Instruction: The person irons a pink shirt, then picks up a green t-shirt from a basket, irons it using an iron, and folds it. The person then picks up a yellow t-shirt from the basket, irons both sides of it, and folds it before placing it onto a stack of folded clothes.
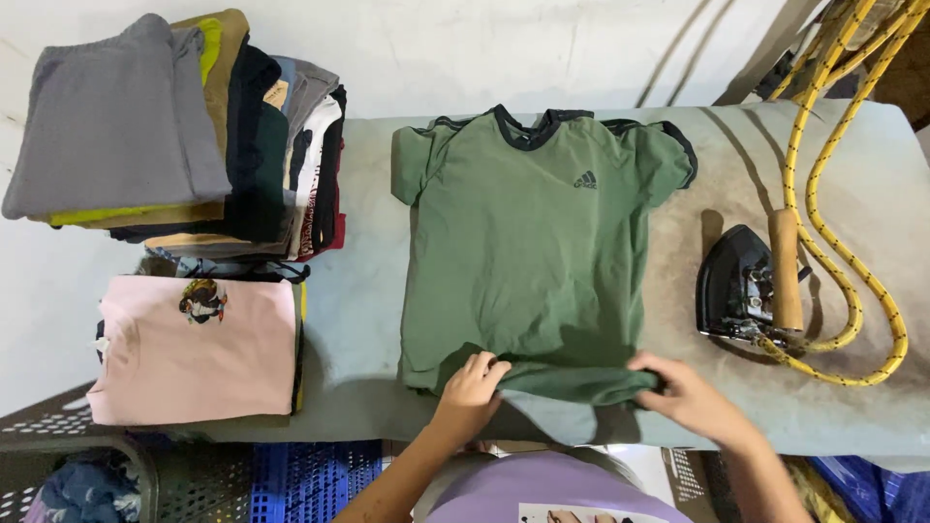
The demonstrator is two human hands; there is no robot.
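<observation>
Across the middle of the padded counter (368,320) a green T-shirt (528,223) lies flat, collar toward the far edge and hem toward the person, so its long axis runs straight away from the body. Both hands sit at the near hem, which is folded up onto the shirt. The left hand (472,385) pinches the left end of that fold with curled fingers; the right hand (683,392) is closed over the right end. Neither is nearer than the other, and the rest of the shirt lies directly beyond them. Right of the shirt a black iron (748,286) rests, its yellow cord (843,194) looping around it. Left, two stacks of folded clothes (174,136) sit well apart from the hands.
</observation>
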